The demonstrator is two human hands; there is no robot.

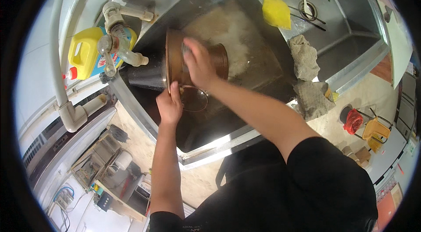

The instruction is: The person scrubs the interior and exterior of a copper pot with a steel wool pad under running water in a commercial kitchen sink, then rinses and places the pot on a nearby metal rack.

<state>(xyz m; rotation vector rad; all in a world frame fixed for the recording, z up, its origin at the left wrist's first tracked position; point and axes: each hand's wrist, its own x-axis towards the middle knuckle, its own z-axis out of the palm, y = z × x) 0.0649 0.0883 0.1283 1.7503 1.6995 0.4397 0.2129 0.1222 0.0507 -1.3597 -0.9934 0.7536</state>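
A brown, round metal vessel [221, 62] lies tipped on its side in the steel sink basin [279, 67], its rim towards the left. My left hand [170, 105] grips the near edge of that rim, thumb on top. Over the vessel's side is my right hand [200, 64], slightly blurred; part of a greyish thing shows under its fingers, and whether it is held is unclear. A wire-like ring [206, 102] shows below the vessel. Left of the rim, a dark cylindrical item [146, 71] sits in the basin.
A plastic tap [130, 56] juts over the basin's left side, beside a yellow jug [82, 53]. On the divider lie a yellow cloth [276, 11] and a grey rag [303, 58]; another rag [314, 99] hangs at the front edge. Chopsticks [309, 18] and a white spoon [305, 2] occupy the right basin.
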